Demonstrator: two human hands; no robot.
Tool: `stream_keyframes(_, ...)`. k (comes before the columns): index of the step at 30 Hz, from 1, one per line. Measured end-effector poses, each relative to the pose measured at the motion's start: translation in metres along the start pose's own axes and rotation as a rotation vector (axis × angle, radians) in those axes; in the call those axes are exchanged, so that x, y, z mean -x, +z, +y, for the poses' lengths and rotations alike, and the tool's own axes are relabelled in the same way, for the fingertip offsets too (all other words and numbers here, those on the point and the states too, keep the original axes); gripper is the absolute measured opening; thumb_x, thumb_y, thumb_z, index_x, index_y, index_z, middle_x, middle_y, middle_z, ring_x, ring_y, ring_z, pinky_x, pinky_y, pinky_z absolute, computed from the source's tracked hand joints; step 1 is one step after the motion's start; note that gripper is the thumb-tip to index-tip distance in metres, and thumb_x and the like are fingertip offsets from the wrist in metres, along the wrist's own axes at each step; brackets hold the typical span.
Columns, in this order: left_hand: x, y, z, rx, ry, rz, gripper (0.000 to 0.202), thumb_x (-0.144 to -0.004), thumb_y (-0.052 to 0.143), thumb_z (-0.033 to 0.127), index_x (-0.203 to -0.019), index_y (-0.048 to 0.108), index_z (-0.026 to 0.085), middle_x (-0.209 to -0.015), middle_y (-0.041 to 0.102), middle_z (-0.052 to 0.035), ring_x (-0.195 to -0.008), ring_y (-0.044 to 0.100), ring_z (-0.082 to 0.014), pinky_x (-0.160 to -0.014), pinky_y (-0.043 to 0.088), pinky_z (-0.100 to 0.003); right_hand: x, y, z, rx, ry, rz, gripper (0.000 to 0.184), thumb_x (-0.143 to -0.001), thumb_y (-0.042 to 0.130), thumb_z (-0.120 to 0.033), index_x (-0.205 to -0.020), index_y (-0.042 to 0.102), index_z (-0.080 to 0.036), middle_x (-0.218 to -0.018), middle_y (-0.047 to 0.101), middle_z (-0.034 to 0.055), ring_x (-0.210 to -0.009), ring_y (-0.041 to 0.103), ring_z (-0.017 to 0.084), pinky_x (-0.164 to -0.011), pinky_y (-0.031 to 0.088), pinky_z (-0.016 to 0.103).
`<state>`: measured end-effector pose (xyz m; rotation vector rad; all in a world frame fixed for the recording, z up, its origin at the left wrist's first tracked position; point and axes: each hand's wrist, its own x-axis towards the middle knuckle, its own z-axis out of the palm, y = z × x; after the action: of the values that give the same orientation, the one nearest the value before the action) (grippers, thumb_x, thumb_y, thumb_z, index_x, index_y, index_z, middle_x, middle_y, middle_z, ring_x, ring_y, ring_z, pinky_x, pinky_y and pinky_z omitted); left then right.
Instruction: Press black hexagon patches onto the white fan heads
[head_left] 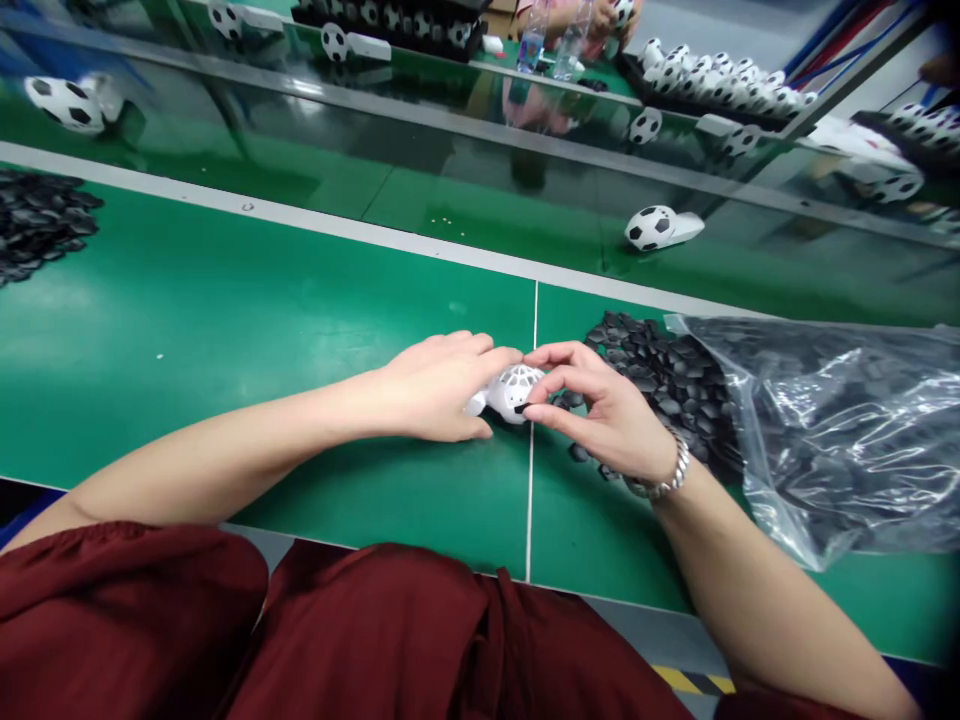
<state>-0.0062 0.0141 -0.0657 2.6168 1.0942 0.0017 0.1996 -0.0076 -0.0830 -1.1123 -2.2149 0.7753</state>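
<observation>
A white ball-shaped plastic part [514, 388] with a lattice of openings lies on the green table [247, 300] in front of me. My left hand [446, 385] is closed over its left end, where a white stub shows below the fingers. At its right side my right hand [589, 400] pinches a small black piece [523, 408] between thumb and finger, against the ball's lower front. Part of the ball is hidden by my fingers. Right beside my right hand lies a heap of black pieces [675, 390].
A clear plastic bag [847, 430] of black pieces lies at right, another black pile [41, 225] at far left. Beyond the pale rail [337, 225], football-patterned parts [651, 229] sit on a green conveyor. Across it are a co-worker's hands [606, 18] and filled trays [712, 85].
</observation>
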Motion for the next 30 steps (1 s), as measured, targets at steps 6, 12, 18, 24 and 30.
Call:
stream_keyframes(6,-0.004,0.008,-0.005,0.153,-0.014,-0.093,0.047,-0.069,0.054,0.036,-0.114,0.048,0.022,-0.099,0.059,-0.0031,-0.086,0.056,-0.0205,-0.066,0.042,-0.027,0.001,-0.002,-0.003,-0.011,0.016,-0.076,0.015,-0.074,0.062,-0.033,-0.070,0.059,-0.019,-0.107,0.056,0.0066,-0.101,0.053,0.022,-0.090,0.040,0.042)
stream_keyframes(12,-0.006,0.014,-0.005,0.078,-0.020,0.042,0.056,-0.068,0.051,0.026,-0.123,0.043,0.020,-0.099,0.056,-0.0065,-0.091,0.054,-0.0225,-0.072,0.041,-0.030,0.002,0.006,-0.002,0.136,-0.058,0.008,0.009,-0.074,0.062,-0.027,-0.070,0.058,-0.019,-0.108,0.055,0.0073,-0.103,0.050,0.022,-0.090,0.040,0.041)
stream_keyframes(18,-0.008,0.013,-0.011,0.254,0.025,0.029,0.065,-0.066,0.061,0.045,-0.124,0.042,0.023,-0.102,0.054,-0.0042,-0.090,0.054,-0.0187,-0.070,0.041,-0.025,0.005,0.017,-0.003,0.227,-0.062,0.062,0.014,-0.075,0.061,-0.031,-0.067,0.057,-0.020,-0.110,0.055,0.0067,-0.105,0.047,0.024,-0.090,0.038,0.043)
stream_keyframes(24,-0.009,0.017,-0.012,0.265,0.021,0.058,0.062,-0.069,0.060,0.047,-0.124,0.041,0.025,-0.113,0.055,-0.0026,-0.100,0.053,-0.0200,-0.074,0.040,-0.026,0.005,0.022,-0.002,0.229,-0.038,0.099,0.016,-0.073,0.061,-0.029,-0.064,0.051,-0.020,-0.110,0.054,0.0072,-0.106,0.046,0.025,-0.090,0.038,0.044)
stream_keyframes(30,-0.010,0.021,-0.011,0.265,-0.007,0.085,0.059,-0.071,0.057,0.047,-0.123,0.043,0.024,-0.119,0.054,-0.0029,-0.104,0.052,-0.0210,-0.079,0.041,-0.029,0.004,0.030,0.002,0.082,0.052,0.184,0.034,-0.068,0.066,-0.030,-0.092,0.044,-0.021,-0.119,0.050,0.0110,-0.113,0.046,0.025,-0.088,0.043,0.042)
